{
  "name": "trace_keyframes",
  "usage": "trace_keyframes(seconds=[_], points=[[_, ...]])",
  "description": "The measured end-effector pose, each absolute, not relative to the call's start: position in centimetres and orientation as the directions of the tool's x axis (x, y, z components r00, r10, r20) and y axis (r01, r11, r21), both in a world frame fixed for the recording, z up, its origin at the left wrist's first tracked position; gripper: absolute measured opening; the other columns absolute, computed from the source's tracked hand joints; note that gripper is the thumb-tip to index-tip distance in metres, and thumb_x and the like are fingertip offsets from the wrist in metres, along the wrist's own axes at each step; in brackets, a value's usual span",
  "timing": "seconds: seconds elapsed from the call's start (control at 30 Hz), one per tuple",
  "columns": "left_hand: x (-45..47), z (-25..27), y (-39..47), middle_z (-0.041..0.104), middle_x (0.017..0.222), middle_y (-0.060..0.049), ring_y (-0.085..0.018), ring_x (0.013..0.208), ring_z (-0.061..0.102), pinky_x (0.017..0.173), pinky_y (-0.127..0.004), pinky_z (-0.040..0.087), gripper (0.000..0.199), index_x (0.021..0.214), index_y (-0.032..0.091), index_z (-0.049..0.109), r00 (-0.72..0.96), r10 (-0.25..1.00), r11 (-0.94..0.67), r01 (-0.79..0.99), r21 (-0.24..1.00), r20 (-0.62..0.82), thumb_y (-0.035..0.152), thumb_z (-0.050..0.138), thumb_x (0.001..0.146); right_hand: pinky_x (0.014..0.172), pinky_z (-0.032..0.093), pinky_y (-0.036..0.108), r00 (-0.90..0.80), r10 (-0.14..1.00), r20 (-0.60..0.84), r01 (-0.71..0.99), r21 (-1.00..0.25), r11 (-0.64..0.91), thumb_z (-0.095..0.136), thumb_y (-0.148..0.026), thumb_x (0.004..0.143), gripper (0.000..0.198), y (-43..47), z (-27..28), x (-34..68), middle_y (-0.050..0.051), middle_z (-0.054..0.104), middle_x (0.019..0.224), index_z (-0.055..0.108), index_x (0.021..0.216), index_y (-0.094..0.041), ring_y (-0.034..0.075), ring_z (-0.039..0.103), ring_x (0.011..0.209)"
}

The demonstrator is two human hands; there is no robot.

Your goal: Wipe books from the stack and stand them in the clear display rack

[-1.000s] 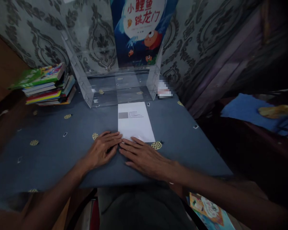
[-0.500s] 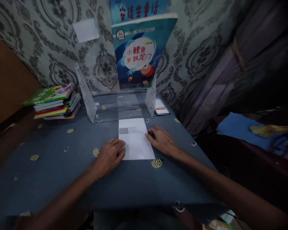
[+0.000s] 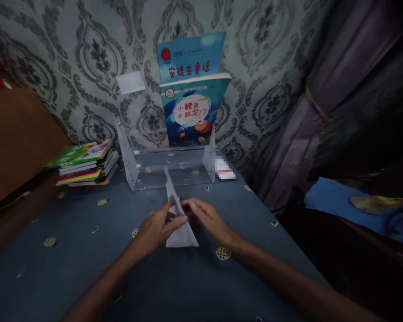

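A white sheet of paper [image 3: 182, 236] lies before me on the cloth-covered table, its right side lifted and folded up toward the left. My left hand [image 3: 158, 223] is at the left side of the paper, thumb over the raised part and fingers partly behind it. From the right, my right hand [image 3: 208, 218] presses its fingers against the raised side; some of its fingertips are hidden behind the paper. Whether this is one sheet or a few pages, I cannot make out.
Beyond the paper stands a clear acrylic rack [image 3: 129, 170], with two upright blue picture books [image 3: 188, 107] at its back. A book stack [image 3: 83, 165] sits at the left. The patterned tablecloth [image 3: 87, 250] ends at the right beside a purple curtain [image 3: 289, 147].
The paper lay flat and now has its right side raised and folded leftward. My right hand moved left with it, and both hands are closer together. The view tilted up.
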State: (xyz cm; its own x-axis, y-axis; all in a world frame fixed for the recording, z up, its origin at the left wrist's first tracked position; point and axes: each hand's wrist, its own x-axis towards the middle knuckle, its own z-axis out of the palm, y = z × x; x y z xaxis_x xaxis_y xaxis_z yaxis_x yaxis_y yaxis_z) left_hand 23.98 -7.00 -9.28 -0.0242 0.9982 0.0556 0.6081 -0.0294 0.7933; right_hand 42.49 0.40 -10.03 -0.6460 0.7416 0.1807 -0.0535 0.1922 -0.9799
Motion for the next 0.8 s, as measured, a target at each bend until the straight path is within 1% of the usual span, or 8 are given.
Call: trace_keyframes(seconds=[0.1,0.17,0.27,0.37,0.47,0.53,0.63,0.8], points=[[22.8,-9.2,-6.9,0.075,0.105,-0.007,-0.022,0.089,0.071,0.068,-0.029,0.055,0.05,0.121,0.022,0.065,-0.015,0.993,0.121,0.24,0.963,-0.121,0.057,0.06,0.087,0.098,0.049,0.038,-0.717,0.61,0.337,-0.065,-0.904,0.423,0.05,-0.045,0.097,0.031,-0.8,-9.4,41.5,0.007,0.067,0.114,0.069,0.111,-0.024,0.022,0.062,0.109],[22.2,-9.2,-7.0,0.075,0.101,-0.008,-0.021,0.081,0.07,0.062,-0.027,0.054,0.053,0.121,0.018,0.065,-0.036,0.971,0.235,0.003,0.972,-0.235,0.05,0.068,0.079,0.096,0.049,0.038,-0.734,0.582,0.351,-0.068,-0.89,0.45,0.053,-0.038,0.095,0.026,-0.5,-10.0,41.2,0.008,0.065,0.117,0.07,0.108,-0.023,0.022,0.061,0.112],[22.0,-8.6,-7.5,0.075,0.093,-0.006,-0.017,0.072,0.067,0.061,-0.024,0.052,0.057,0.118,0.015,0.067,-0.07,0.968,0.227,-0.18,0.957,-0.243,0.037,0.078,0.066,0.085,0.053,0.036,-0.657,0.703,0.271,-0.002,-0.934,0.358,0.063,-0.038,0.087,0.032,0.8,-11.7,40.9,0.009,0.063,0.117,0.066,0.114,-0.022,0.022,0.062,0.102],[21.9,-7.4,-8.0,0.076,0.097,-0.007,-0.017,0.078,0.068,0.068,-0.024,0.053,0.052,0.113,0.015,0.069,-0.044,0.989,0.129,-0.252,0.959,-0.144,0.034,0.08,0.066,0.065,0.053,0.032,-0.616,0.786,0.061,-0.02,-0.998,0.061,0.073,-0.048,0.077,0.061,2.4,-12.8,41.1,0.007,0.063,0.108,0.055,0.129,-0.023,0.015,0.06,0.072],[21.5,-6.9,-7.8,0.076,0.101,-0.008,-0.02,0.084,0.07,0.072,-0.027,0.053,0.046,0.109,0.016,0.07,-0.043,0.995,0.078,-0.281,0.957,-0.094,0.032,0.079,0.067,0.056,0.049,0.027,-0.687,0.726,-0.005,-0.159,-0.975,-0.157,0.078,-0.054,0.072,0.062,3.7,-12.3,41.7,0.0,0.063,0.089,0.057,0.121,-0.022,0.009,0.052,0.055],[21.1,-7.4,-7.3,0.076,0.1,-0.008,-0.021,0.085,0.071,0.072,-0.028,0.054,0.044,0.106,0.016,0.07,-0.065,0.994,0.068,-0.29,0.955,-0.091,0.029,0.078,0.065,0.053,0.045,0.025,-0.661,0.747,0.068,-0.228,-0.967,-0.113,0.08,-0.054,0.071,0.05,4.4,-11.6,42.3,-0.004,0.06,0.075,0.062,0.104,-0.021,0.008,0.047,0.049],[20.8,-9.0,-6.3,0.077,0.095,-0.007,-0.022,0.085,0.071,0.074,-0.029,0.055,0.04,0.099,0.016,0.07,-0.125,0.987,0.062,-0.266,0.962,-0.098,0.023,0.074,0.06,0.051,0.041,0.025,-0.615,0.767,0.181,-0.207,-0.976,0.065,0.078,-0.054,0.074,0.038,5.0,-11.2,42.9,-0.006,0.054,0.06,0.062,0.079,-0.02,0.009,0.046,0.047],[20.9,-11.2,-5.3,0.076,0.097,-0.006,-0.026,0.095,0.069,0.075,-0.033,0.055,0.043,0.102,0.017,0.068,-0.141,0.987,0.057,-0.16,0.985,-0.08,0.024,0.064,0.06,0.056,0.046,0.028,-0.621,0.755,0.212,-0.123,-0.977,0.173,0.072,-0.053,0.079,0.035,5.0,-12.6,43.1,-0.004,0.057,0.058,0.059,0.073,-0.02,0.013,0.053,0.05]])
